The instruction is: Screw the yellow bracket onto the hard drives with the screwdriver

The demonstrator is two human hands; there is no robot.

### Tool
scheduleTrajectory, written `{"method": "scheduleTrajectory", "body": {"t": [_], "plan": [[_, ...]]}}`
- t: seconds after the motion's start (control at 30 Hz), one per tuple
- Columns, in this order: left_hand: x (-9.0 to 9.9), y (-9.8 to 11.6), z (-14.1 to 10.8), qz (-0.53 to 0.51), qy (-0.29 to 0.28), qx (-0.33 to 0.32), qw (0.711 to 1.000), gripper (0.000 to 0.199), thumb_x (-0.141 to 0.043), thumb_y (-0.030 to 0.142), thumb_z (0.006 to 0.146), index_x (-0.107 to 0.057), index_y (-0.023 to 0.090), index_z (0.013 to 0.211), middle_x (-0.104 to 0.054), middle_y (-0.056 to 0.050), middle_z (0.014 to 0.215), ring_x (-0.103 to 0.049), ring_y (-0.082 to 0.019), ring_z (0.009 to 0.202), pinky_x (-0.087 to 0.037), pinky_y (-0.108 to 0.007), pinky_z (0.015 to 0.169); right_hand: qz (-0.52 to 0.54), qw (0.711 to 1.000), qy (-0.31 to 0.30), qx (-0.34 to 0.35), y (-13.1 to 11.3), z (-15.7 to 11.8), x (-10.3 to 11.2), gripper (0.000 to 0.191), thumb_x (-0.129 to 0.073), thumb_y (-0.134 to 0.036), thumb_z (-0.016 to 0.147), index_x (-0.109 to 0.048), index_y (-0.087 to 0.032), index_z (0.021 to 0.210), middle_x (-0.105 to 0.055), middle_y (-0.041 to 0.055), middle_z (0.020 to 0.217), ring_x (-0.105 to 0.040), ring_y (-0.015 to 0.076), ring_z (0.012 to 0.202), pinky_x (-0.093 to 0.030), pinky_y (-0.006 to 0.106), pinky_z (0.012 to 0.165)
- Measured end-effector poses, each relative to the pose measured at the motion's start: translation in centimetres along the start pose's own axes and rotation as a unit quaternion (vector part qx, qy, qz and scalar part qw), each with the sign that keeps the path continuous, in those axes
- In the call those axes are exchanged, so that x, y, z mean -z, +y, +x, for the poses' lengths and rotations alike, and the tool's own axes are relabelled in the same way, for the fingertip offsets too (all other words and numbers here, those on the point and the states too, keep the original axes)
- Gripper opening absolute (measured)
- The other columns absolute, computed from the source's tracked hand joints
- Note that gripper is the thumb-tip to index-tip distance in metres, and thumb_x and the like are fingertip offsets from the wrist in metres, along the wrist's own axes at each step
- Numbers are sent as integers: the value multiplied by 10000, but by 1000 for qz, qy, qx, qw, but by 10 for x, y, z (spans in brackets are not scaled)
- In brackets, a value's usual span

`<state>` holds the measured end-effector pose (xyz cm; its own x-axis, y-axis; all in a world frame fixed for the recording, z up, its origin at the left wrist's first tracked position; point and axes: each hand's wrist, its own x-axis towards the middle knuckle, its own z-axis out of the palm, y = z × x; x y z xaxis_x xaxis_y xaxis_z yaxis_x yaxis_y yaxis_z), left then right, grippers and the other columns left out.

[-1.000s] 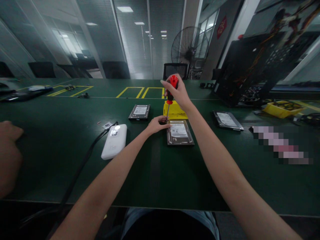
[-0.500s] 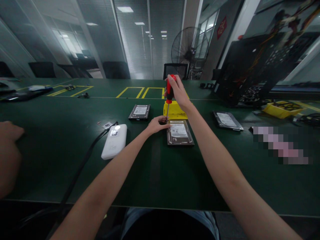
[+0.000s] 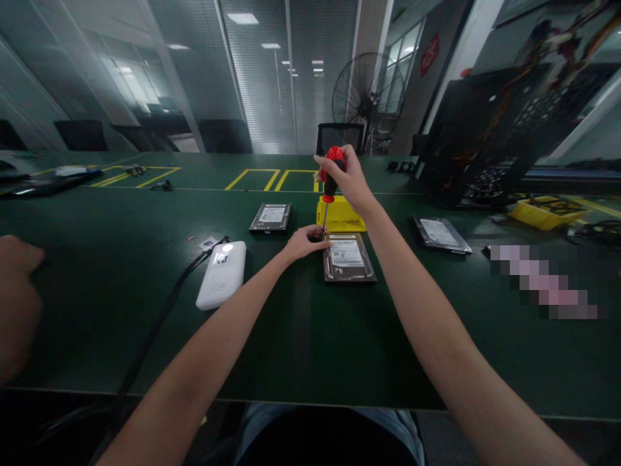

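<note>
A silver hard drive (image 3: 350, 259) with a white label lies flat on the green table. My left hand (image 3: 305, 244) is closed at its upper left corner, thumb along the drive's edge and fingers by the screwdriver tip; any screw there is too small to see. In my right hand (image 3: 350, 176) is a red-and-black screwdriver (image 3: 331, 181), held by the handle and nearly upright. The shaft runs down to that same corner, where the fingers partly hide its tip. Directly behind the drive sits a yellow tray (image 3: 342, 213).
Two more hard drives lie on the table, one (image 3: 270, 217) to the left and one (image 3: 440, 233) to the right. A white power bank (image 3: 222, 275) with a black cable (image 3: 167, 304) is beside my left forearm. Another person's hand (image 3: 19, 255) rests far left. A computer case (image 3: 466, 142) stands right.
My right hand has turned on the screwdriver handle, its thumb now reaching across to the left. My left hand and the hard drive have stayed in place.
</note>
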<state>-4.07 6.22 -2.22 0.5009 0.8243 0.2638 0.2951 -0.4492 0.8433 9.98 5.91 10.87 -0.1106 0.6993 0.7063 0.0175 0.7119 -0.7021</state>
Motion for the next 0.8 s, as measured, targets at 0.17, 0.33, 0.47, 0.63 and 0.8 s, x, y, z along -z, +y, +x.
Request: {"method": "scheduleTrajectory", "body": {"t": [0.17,0.33,0.47,0.63,0.8], "plan": [[0,0,0,2,2,6,1000,618,-710,434,630,-572,116,1142,-608,-144,1114,-578,-207,970,-441,-381,882,-9,1000,-2,13,-1,-2,0,356,-469,-546,803,-359,-250,967,-471,-37,694,-495,87,552,-501,300,643],[0,1,0,7,3,5,1000,590,-707,426,635,-583,123,1126,-613,-138,1109,-579,-208,970,-440,-380,880,-1,1000,-11,-16,1,-1,0,367,-318,-573,857,-366,-238,999,-450,-27,691,-517,89,566,-507,306,653],[1,3,-1,8,1,8,1000,591,-707,423,634,-583,127,1130,-617,-131,1106,-579,-210,970,-440,-377,882,20,999,-10,-23,2,0,-1,347,-321,-558,864,-379,-235,975,-460,-20,705,-542,97,591,-506,301,636],[1,4,-1,3,0,12,1000,608,-711,424,628,-577,123,1139,-610,-133,1122,-577,-212,979,-437,-378,891,31,998,18,-49,-3,-1,-1,323,-457,-543,817,-378,-240,898,-493,-16,744,-547,96,590,-502,294,611],[1,2,-1,7,3,11,1000,608,-707,424,633,-570,128,1146,-608,-138,1123,-578,-213,976,-435,-396,884,14,997,37,-61,-12,-3,-2,403,-568,-557,732,-347,-242,852,-534,-13,771,-551,100,598,-502,286,613]]}}
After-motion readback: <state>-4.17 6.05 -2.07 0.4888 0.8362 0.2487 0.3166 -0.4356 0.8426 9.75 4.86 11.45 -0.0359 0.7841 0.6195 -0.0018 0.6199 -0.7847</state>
